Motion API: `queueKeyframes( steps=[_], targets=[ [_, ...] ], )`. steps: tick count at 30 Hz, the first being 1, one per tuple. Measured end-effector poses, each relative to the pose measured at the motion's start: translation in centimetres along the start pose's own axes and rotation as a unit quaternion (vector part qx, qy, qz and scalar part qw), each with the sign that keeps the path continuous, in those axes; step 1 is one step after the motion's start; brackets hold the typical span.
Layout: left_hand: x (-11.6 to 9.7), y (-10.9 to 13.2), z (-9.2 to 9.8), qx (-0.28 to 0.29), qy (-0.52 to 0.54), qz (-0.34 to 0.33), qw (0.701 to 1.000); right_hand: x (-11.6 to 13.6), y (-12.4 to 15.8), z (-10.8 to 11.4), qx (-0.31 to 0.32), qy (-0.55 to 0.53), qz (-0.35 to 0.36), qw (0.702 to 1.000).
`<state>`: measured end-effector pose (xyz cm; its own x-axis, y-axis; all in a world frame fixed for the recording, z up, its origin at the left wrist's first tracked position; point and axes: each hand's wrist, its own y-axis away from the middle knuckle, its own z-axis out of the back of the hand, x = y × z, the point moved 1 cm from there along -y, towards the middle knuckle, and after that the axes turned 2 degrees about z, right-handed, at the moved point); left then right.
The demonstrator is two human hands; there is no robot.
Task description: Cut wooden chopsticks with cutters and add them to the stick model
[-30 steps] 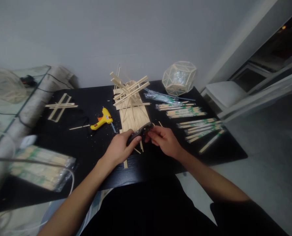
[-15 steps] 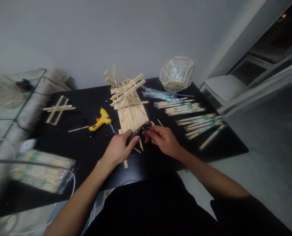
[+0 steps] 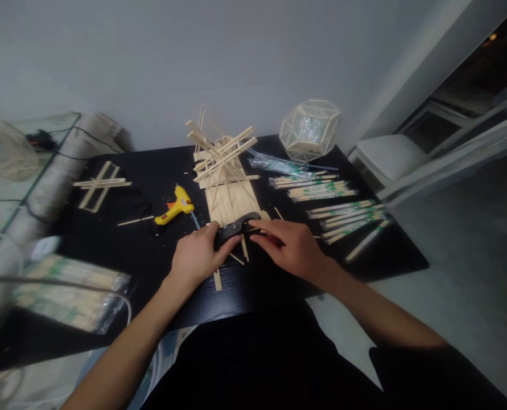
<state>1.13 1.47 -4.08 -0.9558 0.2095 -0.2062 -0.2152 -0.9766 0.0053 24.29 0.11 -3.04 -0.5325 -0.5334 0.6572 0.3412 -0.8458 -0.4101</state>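
Observation:
My left hand (image 3: 196, 253) is closed around a black hand tool (image 3: 231, 229), a cutter-like thing with a curved head whose exact kind does not show. At the tool's right end sits my right hand (image 3: 293, 245), index finger and thumb bent together there. Whatever lies between those fingertips is too small to make out. Just beyond the tool is a flat panel of pale wooden sticks (image 3: 227, 202) laid side by side. A criss-cross pile of sticks (image 3: 223, 151) rests on its far part. Loose stick ends (image 3: 218, 280) stick out below my left hand.
Left of the panel lies a yellow glue gun (image 3: 175, 206); farther left is a small stick frame (image 3: 101, 185). Wrapped chopsticks (image 3: 342, 213) lie on the right of the black table (image 3: 236, 304). A faceted stick lantern (image 3: 309, 131) stands back right, a bagged bundle (image 3: 71, 290) front left.
The black tool has turned to lie more level, and its curved head shows more. My right fingers have opened slightly and shifted at its end. My left hand keeps its hold.

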Motion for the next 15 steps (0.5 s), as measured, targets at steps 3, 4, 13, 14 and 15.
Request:
queueKeyframes(
  steps=[3,4,13,14,15],
  targets=[
    [-0.4,0.1,0.2,0.0,-0.015,0.005,1.0,-0.5,-0.1,-1.0,0.026,0.087,0.028,0.996],
    [-0.5,0.1,0.2,0.003,-0.02,0.008,1.0,-0.7,-0.2,-1.2,0.029,0.108,0.033,0.993],
    [-0.7,0.1,-0.2,0.019,-0.019,0.018,0.999,-1.4,-0.3,-1.5,0.038,0.078,0.048,0.995],
    [-0.6,0.1,-0.2,0.019,-0.013,0.018,1.0,-1.3,-0.2,-1.6,0.039,0.06,0.049,0.996],
    [-0.4,0.1,-0.3,0.017,-0.007,0.021,1.0,-1.2,-0.1,-1.5,0.04,0.044,0.051,0.997]
  ],
)
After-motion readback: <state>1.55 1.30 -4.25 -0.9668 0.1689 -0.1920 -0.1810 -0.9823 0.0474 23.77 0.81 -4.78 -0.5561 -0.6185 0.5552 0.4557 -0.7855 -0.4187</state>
